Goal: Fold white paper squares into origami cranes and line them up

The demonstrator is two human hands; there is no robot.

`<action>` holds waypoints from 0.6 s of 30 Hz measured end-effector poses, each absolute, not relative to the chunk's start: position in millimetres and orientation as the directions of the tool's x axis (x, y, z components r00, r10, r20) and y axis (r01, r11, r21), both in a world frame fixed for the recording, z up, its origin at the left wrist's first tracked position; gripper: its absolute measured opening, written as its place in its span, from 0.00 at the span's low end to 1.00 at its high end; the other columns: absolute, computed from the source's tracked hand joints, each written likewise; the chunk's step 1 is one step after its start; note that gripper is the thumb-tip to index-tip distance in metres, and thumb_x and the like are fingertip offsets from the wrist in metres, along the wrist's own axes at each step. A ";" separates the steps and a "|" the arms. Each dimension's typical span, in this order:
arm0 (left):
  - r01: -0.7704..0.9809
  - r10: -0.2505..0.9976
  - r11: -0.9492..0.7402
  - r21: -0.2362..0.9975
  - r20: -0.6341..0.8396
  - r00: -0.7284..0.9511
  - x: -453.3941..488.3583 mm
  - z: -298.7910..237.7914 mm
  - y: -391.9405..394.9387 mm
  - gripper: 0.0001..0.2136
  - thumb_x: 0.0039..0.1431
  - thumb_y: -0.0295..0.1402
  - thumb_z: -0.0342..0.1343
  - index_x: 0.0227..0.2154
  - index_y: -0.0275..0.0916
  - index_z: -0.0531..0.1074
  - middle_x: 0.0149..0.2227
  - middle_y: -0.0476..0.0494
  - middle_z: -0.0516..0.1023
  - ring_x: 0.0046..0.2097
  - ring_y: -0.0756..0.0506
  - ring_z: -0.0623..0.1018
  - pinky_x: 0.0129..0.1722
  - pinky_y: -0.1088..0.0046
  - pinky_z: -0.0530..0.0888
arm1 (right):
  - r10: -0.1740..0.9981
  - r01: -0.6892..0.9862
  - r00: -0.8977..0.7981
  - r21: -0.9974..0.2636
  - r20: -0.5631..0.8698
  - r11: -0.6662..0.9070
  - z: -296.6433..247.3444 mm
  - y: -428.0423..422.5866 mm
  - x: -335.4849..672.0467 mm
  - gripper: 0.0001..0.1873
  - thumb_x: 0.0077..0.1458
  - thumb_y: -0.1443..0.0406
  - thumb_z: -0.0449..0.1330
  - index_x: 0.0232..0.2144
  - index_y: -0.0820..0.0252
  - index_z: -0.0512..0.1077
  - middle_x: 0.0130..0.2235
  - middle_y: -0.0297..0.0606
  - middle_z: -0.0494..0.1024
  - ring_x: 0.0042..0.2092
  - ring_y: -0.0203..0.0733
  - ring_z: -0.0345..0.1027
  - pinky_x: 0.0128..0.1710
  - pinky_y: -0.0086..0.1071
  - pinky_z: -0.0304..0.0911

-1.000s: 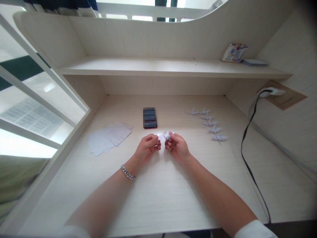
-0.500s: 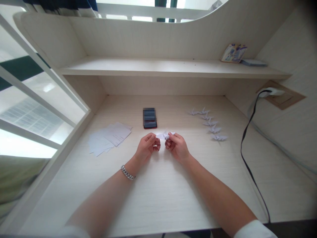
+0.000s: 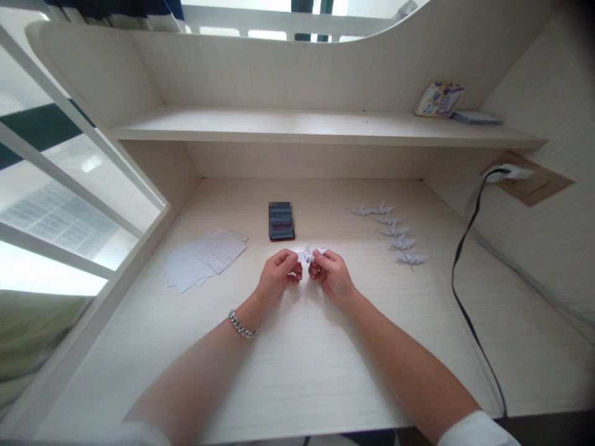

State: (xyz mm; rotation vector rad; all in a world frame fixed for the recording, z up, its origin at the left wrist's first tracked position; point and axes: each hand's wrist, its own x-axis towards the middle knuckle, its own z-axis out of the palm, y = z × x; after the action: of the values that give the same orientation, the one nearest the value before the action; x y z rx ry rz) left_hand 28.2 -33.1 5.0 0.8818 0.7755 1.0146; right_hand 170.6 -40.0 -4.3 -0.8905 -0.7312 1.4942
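Observation:
A small white paper crane (image 3: 307, 254) is held up between both hands, in the middle of the desk. My left hand (image 3: 281, 271) pinches its left wing between thumb and finger. On the other side, my right hand (image 3: 331, 272) pinches the crane near its body and right wing. Several finished paper cranes (image 3: 394, 230) stand in a curved row to the right. Loose white paper sheets (image 3: 209, 257) lie fanned out to the left of my left hand.
A dark phone (image 3: 281, 221) lies just beyond my hands. Above the desk runs a shelf (image 3: 279, 121) with a small colourful box (image 3: 439, 99) at its right. A black cable (image 3: 458, 272) hangs from the wall socket (image 3: 530, 176) down across the desk's right side.
The crane has turned slightly between my fingers, and both hands have shifted a little. The sheets, phone and row of cranes have stayed put.

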 end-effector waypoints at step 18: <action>-0.229 0.971 0.185 0.955 -0.143 0.190 35.6 -4.5 -30.0 0.15 0.48 0.44 0.58 0.25 0.36 0.67 0.22 0.50 0.69 0.23 0.53 0.70 0.21 0.78 0.67 | 0.916 0.306 0.220 -0.915 0.336 0.263 -0.6 -51.7 166.2 0.08 0.48 0.59 0.61 0.30 0.55 0.72 0.28 0.34 0.72 0.26 0.36 0.62 0.27 0.30 0.58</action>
State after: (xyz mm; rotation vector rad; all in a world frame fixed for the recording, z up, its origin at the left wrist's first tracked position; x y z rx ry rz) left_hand 35.6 -30.0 -4.5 0.9856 0.9799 1.0719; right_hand 166.2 -51.7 -0.6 -1.2796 -1.3253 0.6397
